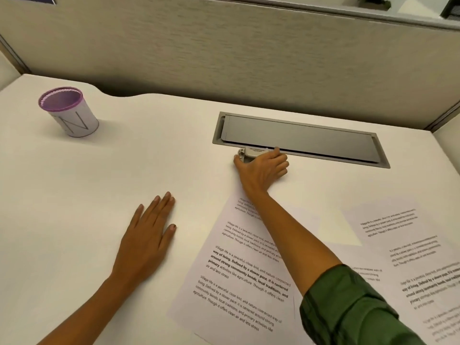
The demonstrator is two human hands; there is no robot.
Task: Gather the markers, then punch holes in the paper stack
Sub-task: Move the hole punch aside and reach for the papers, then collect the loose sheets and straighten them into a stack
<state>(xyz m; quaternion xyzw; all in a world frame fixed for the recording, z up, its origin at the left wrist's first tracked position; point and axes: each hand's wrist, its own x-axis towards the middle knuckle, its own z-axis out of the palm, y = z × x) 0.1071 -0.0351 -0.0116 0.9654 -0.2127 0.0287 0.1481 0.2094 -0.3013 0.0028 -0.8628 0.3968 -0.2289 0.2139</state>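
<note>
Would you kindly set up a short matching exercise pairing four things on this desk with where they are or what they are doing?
Things:
1. cup
2. left hand
3. right hand
4. printed sheets

States:
A. gripping the hole punch
B. flat on the bare desk
C. upright, far left
D. spread loosely, near right

Pairs: 1-C, 2-B, 3-A, 4-D

White desk [149,158]: purple-rimmed cup [68,112] (far left), printed sheets [239,275], hole punch [251,153], flat left hand [146,235].
</note>
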